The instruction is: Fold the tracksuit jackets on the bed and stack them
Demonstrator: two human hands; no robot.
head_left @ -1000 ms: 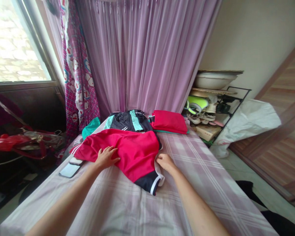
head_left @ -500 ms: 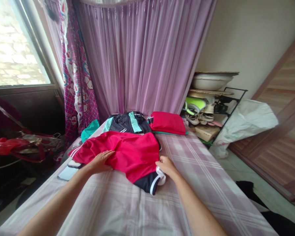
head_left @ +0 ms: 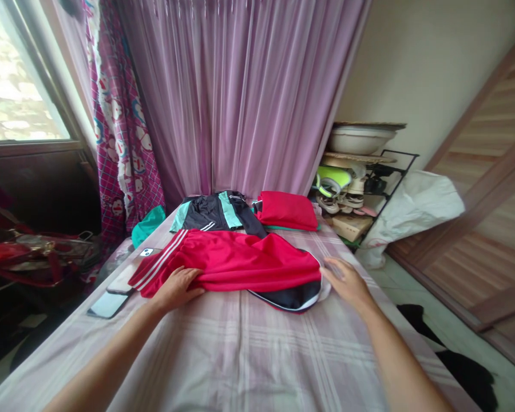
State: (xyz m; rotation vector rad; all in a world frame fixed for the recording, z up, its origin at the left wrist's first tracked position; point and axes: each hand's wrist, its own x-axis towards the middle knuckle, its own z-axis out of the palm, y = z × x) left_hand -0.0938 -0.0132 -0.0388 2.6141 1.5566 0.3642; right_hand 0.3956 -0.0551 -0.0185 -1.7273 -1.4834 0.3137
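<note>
A red garment (head_left: 236, 257) with white stripes at its left end lies spread across the bed. A navy section with white trim (head_left: 289, 294) shows at its right, lower end. My left hand (head_left: 182, 286) rests on the garment's near left edge, fingers stretched out and apart. At the right end, my right hand (head_left: 347, 283) touches the white-trimmed edge with its fingers spread. Behind the red garment lies a dark jacket (head_left: 203, 213) with turquoise panels, partly overlapped by it. To the right of that sits a folded red garment (head_left: 287, 210) on top of a green one.
Phone-like flat objects (head_left: 108, 304) lie at the bed's left edge. Turquoise cloth (head_left: 148, 225) is beyond them. Purple curtains (head_left: 240, 103) hang behind the bed (head_left: 240, 355). On the right stand a rack with shoes and a basin (head_left: 360, 140), and a white sack (head_left: 429, 200).
The red garment's right end has been drawn out to the right and now lies flatter. My right hand has moved right and loosened its fingers. My left hand stays on the garment.
</note>
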